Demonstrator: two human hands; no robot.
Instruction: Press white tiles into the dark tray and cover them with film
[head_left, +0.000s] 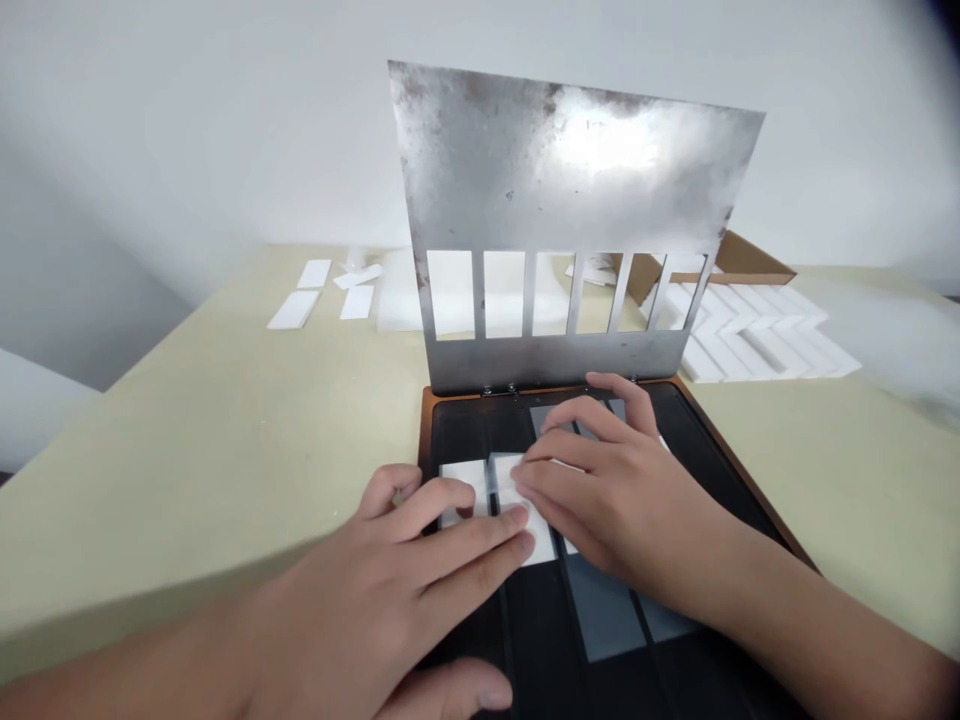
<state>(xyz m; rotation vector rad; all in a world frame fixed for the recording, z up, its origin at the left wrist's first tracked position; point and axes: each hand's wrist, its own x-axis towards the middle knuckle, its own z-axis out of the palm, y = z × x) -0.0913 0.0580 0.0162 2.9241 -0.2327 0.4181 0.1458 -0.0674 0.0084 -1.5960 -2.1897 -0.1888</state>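
Observation:
A black tray (536,655) with an orange-brown rim lies before me. Hinged at its back edge, a worn metal plate (525,170) with several rectangular cutouts stands raised. White rectangular pieces (541,548) and dark grey rectangles (604,610) lie in the tray. My left hand (405,570) rests fingertips on a white piece near the tray's middle, fingers spread and palm down. My right hand (622,480) reaches in from the right. Its thumb and index tips touch the same piece's upper part; its other fingers are bent and apart. Parts of the pieces are hidden beneath both hands.
Stacked white blocks (757,335) sit at the back right beside an open cardboard box (757,262). Several white cards (294,309) and a white sheet (397,300) lie at the back left of the pale yellow table (247,420). A wall stands behind.

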